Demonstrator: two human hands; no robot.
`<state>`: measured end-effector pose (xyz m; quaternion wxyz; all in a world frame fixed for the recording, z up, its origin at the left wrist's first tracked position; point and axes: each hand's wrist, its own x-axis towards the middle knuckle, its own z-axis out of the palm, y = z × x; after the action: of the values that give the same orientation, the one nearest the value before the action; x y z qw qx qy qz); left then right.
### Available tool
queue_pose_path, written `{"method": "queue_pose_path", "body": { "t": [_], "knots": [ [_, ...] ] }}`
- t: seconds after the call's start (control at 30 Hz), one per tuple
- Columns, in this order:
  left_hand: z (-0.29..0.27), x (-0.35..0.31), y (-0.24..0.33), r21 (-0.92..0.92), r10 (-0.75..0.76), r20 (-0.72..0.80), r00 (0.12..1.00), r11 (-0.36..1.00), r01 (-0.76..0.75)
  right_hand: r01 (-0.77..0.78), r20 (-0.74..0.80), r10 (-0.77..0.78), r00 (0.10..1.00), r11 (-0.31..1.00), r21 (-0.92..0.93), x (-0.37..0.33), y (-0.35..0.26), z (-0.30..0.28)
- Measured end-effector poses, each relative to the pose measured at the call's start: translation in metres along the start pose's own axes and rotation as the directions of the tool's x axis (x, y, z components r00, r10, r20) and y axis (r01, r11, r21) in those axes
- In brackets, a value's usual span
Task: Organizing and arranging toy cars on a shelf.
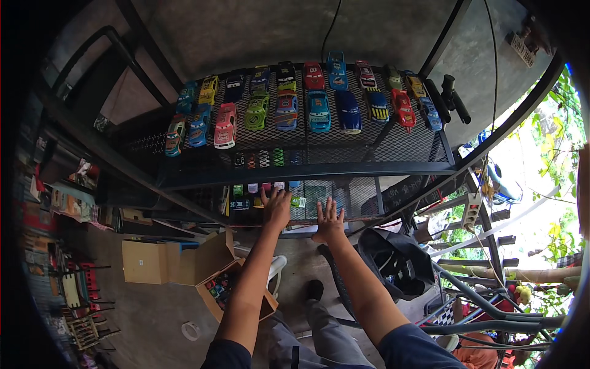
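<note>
Metal mesh shelf rack [344, 167], two levels, loaded with toy cars. Top level: counted roughly twenty cars in two curved rows, about ten at the back and ten in front. Front row has a teal one at far left [175, 134], then blue, a pink car [225, 125], a green car [257, 111], more blues in the middle, a red car [403, 109] toward the right. Back row mixes yellow, dark, red and light blue. Two black cylinder things [448, 98] lying at the right end of the top level.

Lower shelf level [356, 197]: smaller cars, maybe eight or nine visible, partly hidden behind the front rail so can't give an exact count. One small light-green car [298, 202] just beside the left hand, a dark-blue small car [239, 204] further left.

Left hand [276, 208]: flat and spread wide on the lower level, fingers out over the small cars, holding nothing as far as can be seen. Right hand [329, 221]: also spread wide, palm down on the mesh just right of the light-green car, empty.

Down on the floor: one open cardboard box [228, 289] with more toy cars inside, one shut cardboard box [145, 262] to its left, one roll of tape [191, 331], one black bag [396, 261] on the right.
</note>
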<state>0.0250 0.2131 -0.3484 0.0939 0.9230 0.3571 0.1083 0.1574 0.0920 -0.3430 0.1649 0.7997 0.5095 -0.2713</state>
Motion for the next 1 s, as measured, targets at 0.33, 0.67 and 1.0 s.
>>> {"method": "queue_pose_path", "body": {
  "t": [0.33, 0.67, 1.0],
  "knots": [
    [-0.005, 0.003, -0.005, 0.006, 0.03, -0.011, 0.999, 1.0, -0.03, 0.025, -0.01, -0.025, 1.0, 1.0, 0.012, -0.001, 0.002, 0.0],
    [-0.008, -0.002, -0.011, 0.013, 0.014, 0.004, 1.0, 1.0, -0.014, 0.018, 0.019, -0.018, 1.0, 0.999, 0.029, -0.003, 0.001, -0.004],
    [-0.028, -0.02, -0.045, 0.084, 0.007, 0.038, 0.999, 0.996, -0.01, 0.025, -0.036, -0.023, 0.999, 0.999, 0.032, -0.002, 0.002, 0.001]
  ]
}}
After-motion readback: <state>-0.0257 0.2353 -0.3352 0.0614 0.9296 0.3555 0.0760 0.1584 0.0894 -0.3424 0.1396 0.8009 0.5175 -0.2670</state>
